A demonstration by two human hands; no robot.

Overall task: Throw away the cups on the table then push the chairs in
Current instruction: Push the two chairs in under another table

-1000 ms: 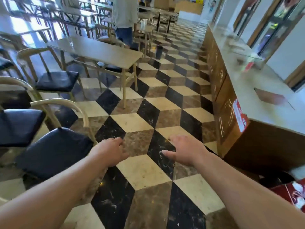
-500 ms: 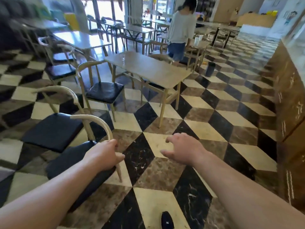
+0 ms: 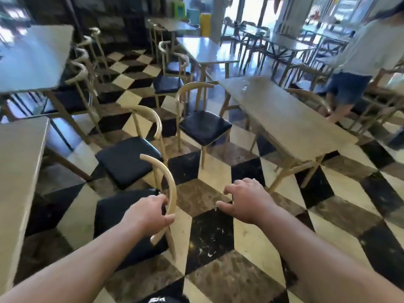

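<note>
My left hand (image 3: 150,212) is closed around the curved wooden backrest of the nearest chair (image 3: 168,186), which has a black seat and stands beside the grey table (image 3: 15,162) at the left edge. My right hand (image 3: 244,201) hovers over the floor with its fingers spread and nothing in it. A second black-seated chair (image 3: 126,158) stands just beyond the first at the same table. A third chair (image 3: 203,125) is pulled out from the long table (image 3: 288,123) ahead on the right. A clear cup (image 3: 245,85) stands at that table's far end.
The floor is a black, cream and brown cube-pattern tile. More tables and chairs fill the back and the left. A person in a light top and denim shorts (image 3: 358,68) stands at the far right beyond the long table.
My view has swung left, away from the counter and toward the tables. My left hand has reached the nearest chair's backrest and closed on it; my right hand stays open.
</note>
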